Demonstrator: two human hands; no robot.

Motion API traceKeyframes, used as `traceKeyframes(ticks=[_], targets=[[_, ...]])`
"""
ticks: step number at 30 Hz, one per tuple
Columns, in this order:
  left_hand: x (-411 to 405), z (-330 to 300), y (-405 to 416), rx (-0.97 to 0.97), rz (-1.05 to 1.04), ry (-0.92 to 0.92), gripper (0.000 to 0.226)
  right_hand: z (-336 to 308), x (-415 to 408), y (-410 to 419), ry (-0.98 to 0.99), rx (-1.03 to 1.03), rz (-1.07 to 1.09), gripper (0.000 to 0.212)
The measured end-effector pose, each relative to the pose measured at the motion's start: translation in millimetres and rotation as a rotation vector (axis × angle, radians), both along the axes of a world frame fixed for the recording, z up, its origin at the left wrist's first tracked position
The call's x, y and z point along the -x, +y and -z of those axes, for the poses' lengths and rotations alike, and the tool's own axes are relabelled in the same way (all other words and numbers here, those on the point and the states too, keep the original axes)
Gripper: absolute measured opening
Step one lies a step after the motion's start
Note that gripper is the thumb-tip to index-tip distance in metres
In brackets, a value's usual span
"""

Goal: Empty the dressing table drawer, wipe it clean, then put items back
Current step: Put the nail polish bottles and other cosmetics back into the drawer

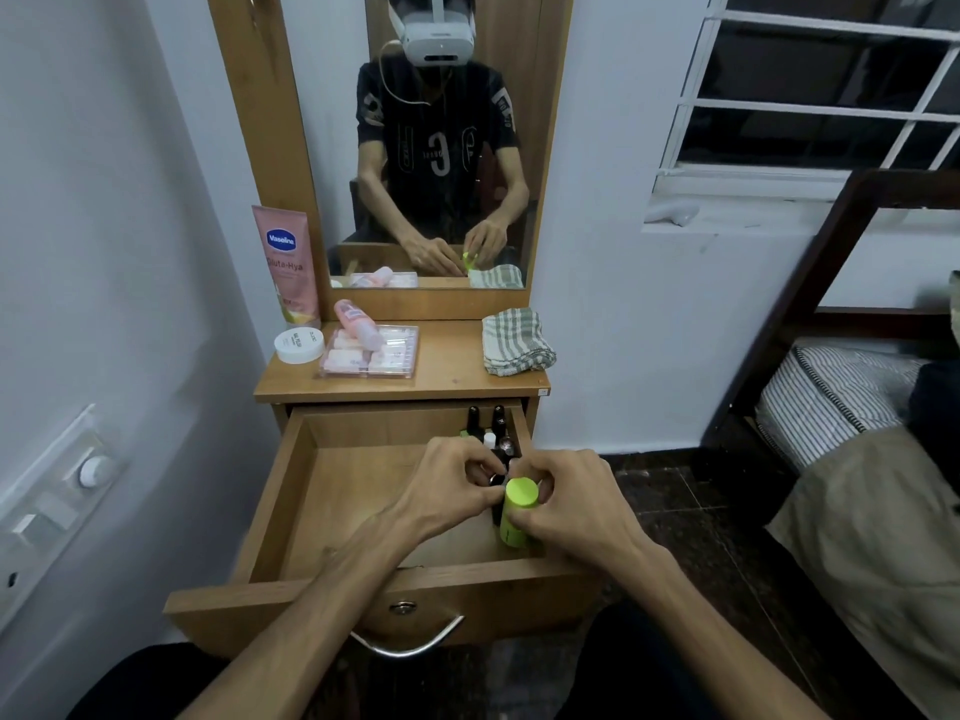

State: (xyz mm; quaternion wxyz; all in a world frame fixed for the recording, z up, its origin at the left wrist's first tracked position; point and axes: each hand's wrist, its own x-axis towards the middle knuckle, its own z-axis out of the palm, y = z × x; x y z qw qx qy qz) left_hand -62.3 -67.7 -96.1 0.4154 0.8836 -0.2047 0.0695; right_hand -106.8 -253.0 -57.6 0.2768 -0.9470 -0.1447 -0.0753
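Note:
The wooden drawer (291, 511) of the dressing table is pulled out towards me. Several small dark bottles (485, 423) stand along its right side; the rest of its floor is bare wood. My right hand (571, 504) grips a lime-green cylindrical container (517, 514), upright at the drawer's right side. My left hand (447, 483) pinches a small dark bottle just left of the green container; most of that bottle is hidden by my fingers. A folded checked cloth (514, 343) lies on the tabletop at the right.
On the tabletop (447, 379) sit a pink Vaseline tube (287, 262), a white round jar (298, 345) and a clear tray (371, 353) of pink items with a pink bottle on it. A mirror stands behind. A bed (857, 397) is at the right, a wall at the left.

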Motion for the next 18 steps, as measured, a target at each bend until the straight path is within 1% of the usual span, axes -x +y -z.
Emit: traceKeyframes(ticks=[5,11,18], targets=[[-2.9,-1.7,5.1,-0.037,0.028,-0.042,0.013,4.9,-0.5,5.8,-0.013,0.045,0.022,0.014],[-0.5,1.9,19.2,-0.051,0.026,-0.018,0.018,10.3,-9.9,11.7,-0.050,0.106,0.041,0.026],[-1.2,1.3,16.7,-0.064,0.046,-0.051,0.018,10.5,-20.4,18.0,-0.046,0.149,0.024,0.029]])
